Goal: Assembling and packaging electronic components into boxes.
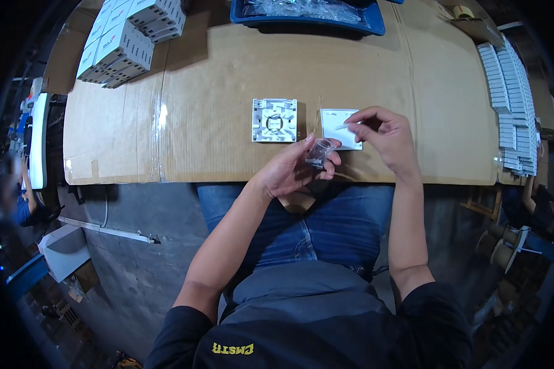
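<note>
My left hand (289,169) is closed around a small clear plastic bag (319,152), which appears to have small parts inside. Just to its right and a little higher, my right hand (385,136) pinches a small, thin white piece (342,126) between thumb and fingertips; its exact kind is too small to make out. Below that hand a flat white square plate (333,122) lies on the cardboard, partly covered by my fingers. A square white plastic box (274,120) with a round opening in its middle lies beside it, left of the plate, touched by neither hand.
Cardboard (209,123) covers the table. Stacked white boxes (120,52) stand at the far left, and more white pieces (505,104) are piled at the right edge. A blue tray (375,27) of clear bags sits at the back. Tape (463,11) lies far right.
</note>
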The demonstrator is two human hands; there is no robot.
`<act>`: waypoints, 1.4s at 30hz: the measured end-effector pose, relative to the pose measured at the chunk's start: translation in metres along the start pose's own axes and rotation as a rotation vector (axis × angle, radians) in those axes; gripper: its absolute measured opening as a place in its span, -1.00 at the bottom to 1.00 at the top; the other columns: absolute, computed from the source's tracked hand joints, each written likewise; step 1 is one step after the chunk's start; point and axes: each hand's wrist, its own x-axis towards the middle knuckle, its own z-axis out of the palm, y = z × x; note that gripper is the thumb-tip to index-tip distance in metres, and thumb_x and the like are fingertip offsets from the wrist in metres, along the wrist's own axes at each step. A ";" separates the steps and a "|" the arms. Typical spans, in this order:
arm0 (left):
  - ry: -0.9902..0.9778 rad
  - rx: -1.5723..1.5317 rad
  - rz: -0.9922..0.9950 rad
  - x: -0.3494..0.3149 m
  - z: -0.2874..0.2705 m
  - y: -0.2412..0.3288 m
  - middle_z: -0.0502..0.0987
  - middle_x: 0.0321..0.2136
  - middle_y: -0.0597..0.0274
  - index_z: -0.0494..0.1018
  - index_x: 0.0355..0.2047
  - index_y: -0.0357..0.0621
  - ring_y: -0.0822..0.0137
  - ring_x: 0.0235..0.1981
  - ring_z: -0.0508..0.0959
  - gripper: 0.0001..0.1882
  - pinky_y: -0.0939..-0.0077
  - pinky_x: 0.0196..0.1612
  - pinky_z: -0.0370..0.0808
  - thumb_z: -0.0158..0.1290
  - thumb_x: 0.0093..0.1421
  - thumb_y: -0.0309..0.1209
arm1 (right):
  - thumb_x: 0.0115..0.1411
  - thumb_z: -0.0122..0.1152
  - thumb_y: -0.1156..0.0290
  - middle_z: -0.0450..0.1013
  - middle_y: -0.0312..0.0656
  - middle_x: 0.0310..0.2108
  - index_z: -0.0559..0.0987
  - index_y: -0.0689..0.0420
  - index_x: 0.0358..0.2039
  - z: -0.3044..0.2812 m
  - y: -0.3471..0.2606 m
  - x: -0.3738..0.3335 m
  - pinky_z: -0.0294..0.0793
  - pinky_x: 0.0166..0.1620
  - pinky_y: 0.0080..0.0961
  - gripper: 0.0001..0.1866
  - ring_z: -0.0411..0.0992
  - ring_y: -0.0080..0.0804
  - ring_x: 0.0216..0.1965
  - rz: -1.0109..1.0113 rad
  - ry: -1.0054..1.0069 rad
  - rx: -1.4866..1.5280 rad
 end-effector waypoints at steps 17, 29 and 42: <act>0.061 0.051 0.096 -0.010 0.001 -0.008 0.64 -0.09 0.07 0.52 0.07 -0.28 0.33 -0.19 0.63 -0.47 0.34 0.06 0.59 -0.07 0.51 -0.01 | 0.19 0.36 0.57 0.56 -0.28 -0.35 0.68 0.25 -0.26 0.043 -0.030 -0.012 0.44 -0.26 -0.55 -0.90 0.45 -0.55 -0.42 -0.037 -0.291 -0.382; 0.007 0.030 0.129 -0.011 -0.002 -0.017 0.63 -0.17 0.15 0.53 0.02 -0.27 0.32 -0.18 0.63 -0.48 0.38 0.03 0.56 -0.01 0.48 0.01 | 0.43 0.15 0.42 0.51 -0.13 0.01 0.66 0.34 -0.12 0.035 -0.011 -0.017 0.52 0.01 -0.43 -0.76 0.51 -0.36 -0.05 -0.236 -0.440 -0.441; -0.055 0.034 0.144 -0.006 -0.009 -0.011 0.60 -0.14 0.27 0.50 0.05 -0.17 0.25 -0.11 0.65 -0.61 0.34 -0.01 0.58 0.03 0.47 -0.10 | 0.50 0.07 0.25 0.51 -0.03 0.04 0.60 0.29 0.09 0.039 -0.017 -0.005 0.51 0.10 -0.35 -0.62 0.54 -0.25 -0.01 -0.221 -0.526 -0.443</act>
